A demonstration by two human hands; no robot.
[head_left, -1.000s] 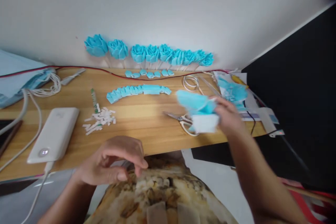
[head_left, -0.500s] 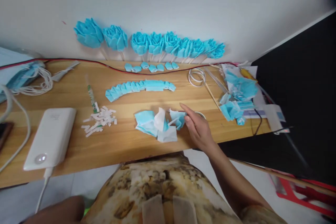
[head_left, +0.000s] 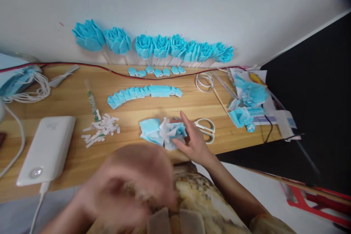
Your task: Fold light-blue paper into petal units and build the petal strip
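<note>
A crumpled pile of blue and white mask material [head_left: 157, 131] lies on the wooden table [head_left: 131, 108] near its front edge. My right hand [head_left: 190, 140] rests against the pile's right side, fingers spread and touching it. My left hand [head_left: 131, 184] hovers low in front of my body, badly smeared by motion, so its fingers cannot be read. White-handled scissors [head_left: 205, 128] lie just right of my right hand.
A row of blue flowers on sticks [head_left: 148, 45] leans on the wall. A curved strip of folded blue pieces [head_left: 144, 93], white paper scraps [head_left: 100, 129], a white power bank [head_left: 45, 150], cables [head_left: 27, 89] and more blue scraps [head_left: 246, 102] lie about.
My right hand brought the blue and white bundle from the right, set it on the table and now presses against it. My left hand dropped out of view, then rose again, blurred.
</note>
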